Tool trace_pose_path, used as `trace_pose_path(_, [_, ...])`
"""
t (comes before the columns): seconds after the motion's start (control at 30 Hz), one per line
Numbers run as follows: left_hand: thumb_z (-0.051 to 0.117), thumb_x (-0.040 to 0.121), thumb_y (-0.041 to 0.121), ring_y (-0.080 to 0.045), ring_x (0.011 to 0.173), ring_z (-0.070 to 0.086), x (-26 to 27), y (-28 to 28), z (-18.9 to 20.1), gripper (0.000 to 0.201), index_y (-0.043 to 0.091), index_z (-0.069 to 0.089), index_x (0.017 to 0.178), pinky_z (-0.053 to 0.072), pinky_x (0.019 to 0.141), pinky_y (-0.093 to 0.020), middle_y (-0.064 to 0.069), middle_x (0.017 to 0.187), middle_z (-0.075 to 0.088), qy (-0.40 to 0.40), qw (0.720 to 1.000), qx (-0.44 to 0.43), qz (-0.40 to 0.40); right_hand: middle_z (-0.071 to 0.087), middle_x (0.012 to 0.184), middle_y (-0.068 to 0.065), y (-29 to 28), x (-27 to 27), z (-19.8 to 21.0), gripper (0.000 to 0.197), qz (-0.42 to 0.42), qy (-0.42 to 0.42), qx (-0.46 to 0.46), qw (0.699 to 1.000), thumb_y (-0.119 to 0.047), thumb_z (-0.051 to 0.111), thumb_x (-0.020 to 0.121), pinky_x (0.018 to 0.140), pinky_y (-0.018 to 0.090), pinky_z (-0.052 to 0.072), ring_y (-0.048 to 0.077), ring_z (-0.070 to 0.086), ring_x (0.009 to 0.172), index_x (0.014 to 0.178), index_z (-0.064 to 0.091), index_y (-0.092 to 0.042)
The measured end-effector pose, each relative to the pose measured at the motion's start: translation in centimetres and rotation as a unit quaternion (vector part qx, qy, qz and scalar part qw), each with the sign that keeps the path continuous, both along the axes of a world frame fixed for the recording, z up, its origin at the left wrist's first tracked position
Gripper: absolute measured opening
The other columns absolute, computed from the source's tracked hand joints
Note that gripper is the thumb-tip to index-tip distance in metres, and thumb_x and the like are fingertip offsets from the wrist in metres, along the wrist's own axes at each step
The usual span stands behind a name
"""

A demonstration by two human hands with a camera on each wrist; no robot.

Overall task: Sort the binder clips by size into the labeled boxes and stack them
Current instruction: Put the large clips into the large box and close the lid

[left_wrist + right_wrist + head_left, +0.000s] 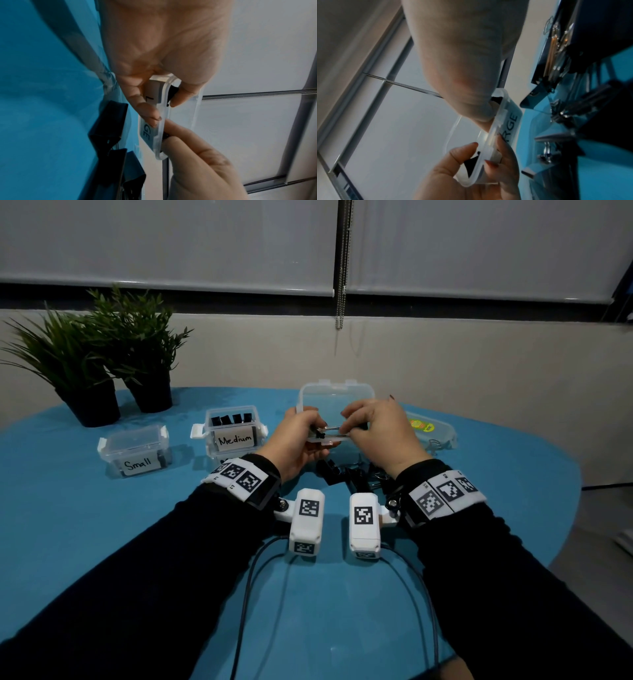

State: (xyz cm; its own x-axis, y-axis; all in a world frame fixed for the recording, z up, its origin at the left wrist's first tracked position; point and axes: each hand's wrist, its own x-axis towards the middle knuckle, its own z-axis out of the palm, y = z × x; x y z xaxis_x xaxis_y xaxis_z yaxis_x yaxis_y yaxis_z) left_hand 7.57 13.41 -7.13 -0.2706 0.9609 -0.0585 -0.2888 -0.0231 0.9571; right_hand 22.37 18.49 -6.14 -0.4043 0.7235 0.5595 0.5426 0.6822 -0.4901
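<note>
Black sleeves lead to left hand and right hand, both pinching a binder clip lying crosswise between them at the clear Large box's front rim, equally near each.
</note>
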Motion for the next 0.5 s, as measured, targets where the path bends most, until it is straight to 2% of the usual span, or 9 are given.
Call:
trace_pose_path(0.03, [0.047,0.092,0.005,-0.025,0.07,0.068,0.0,0.0,-0.1,0.044,0.011,0.042,0.135,0.048,0.043,-0.024,-0.012,0.105,0.052,0.008,1.0,-0.001,0.003,0.074,0.095,-0.005,-0.2,-0.1,0.1,0.028,-0.008,-0.048,-0.017,0.999,-0.003,0.062,0.08,0.12,0.053,0.023,0.017,0.063,0.097,0.087,0.082,-0.023])
trace_pose_path(0.1, [0.047,0.093,0.006,-0.024,0.066,0.068,-0.1,0.1,-0.2,0.04,0.011,0.043,0.132,0.048,0.042,-0.023,-0.01,0.099,0.052,0.026,1.0,-0.004,0.014,0.067,0.078,-0.014,-0.7,-0.2,0.3,0.036,-0.024,-0.128,-0.048,0.99,-0.006,0.052,0.086,0.123,0.054,0.01,0.016,0.056,0.093,0.099,0.077,-0.03])
trace_pose_path(0.13, [0.047,0.093,0.007,-0.026,0.067,0.068,-0.2,0.1,-0.3,0.036,0.011,0.044,0.129,0.047,0.042,-0.023,-0.01,0.097,0.051,0.031,0.999,-0.007,0.019,0.065,0.079,-0.015,-1.0,-0.2,0.5,0.039,-0.018,-0.143,-0.059,0.988,-0.006,0.048,0.087,0.123,0.055,0.008,0.015,0.055,0.094,0.103,0.073,-0.032])
trace_pose_path(0.2, [0.046,0.094,0.011,-0.029,0.069,0.066,-0.3,0.2,-0.4,0.026,0.011,0.044,0.12,0.046,0.042,-0.023,-0.01,0.094,0.051,0.028,0.999,-0.014,0.027,0.072,0.099,-0.013,-1.3,-0.3,0.5,0.041,0.008,-0.138,-0.072,0.988,-0.004,0.043,0.086,0.12,0.06,0.009,0.016,0.059,0.106,0.11,0.06,-0.032])
trace_pose_path(0.27, [0.048,0.095,0.013,-0.03,0.068,0.066,-0.4,0.3,-0.4,0.023,0.01,0.044,0.118,0.045,0.042,-0.023,-0.013,0.095,0.052,0.028,0.999,-0.02,0.037,0.073,0.113,-0.01,-1.3,-0.2,0.5,0.041,0.023,-0.133,-0.084,0.987,-0.003,0.042,0.085,0.119,0.061,0.01,0.017,0.059,0.116,0.116,0.055,-0.029])
trace_pose_path(0.37, [0.054,0.094,0.006,-0.03,0.065,0.067,-0.5,0.5,-0.6,0.034,0.009,0.046,0.127,0.046,0.044,-0.026,-0.017,0.099,0.055,0.039,0.998,-0.022,0.044,0.072,0.115,-0.012,-1.6,-0.1,0.5,0.046,0.027,-0.143,-0.093,0.985,-0.002,0.043,0.085,0.121,0.06,0.005,0.014,0.058,0.118,0.119,0.06,-0.029])
trace_pose_path(0.5, [0.054,0.087,-0.009,-0.025,0.053,0.066,-0.7,0.3,-0.8,0.043,0.012,0.047,0.123,0.044,0.05,-0.03,-0.02,0.094,0.058,0.048,0.997,-0.027,0.059,0.072,0.117,-0.013,-1.9,-0.1,0.7,0.049,0.032,-0.152,-0.108,0.982,0.0,0.042,0.086,0.122,0.058,-0.006,0.011,0.058,0.121,0.119,0.062,-0.03])
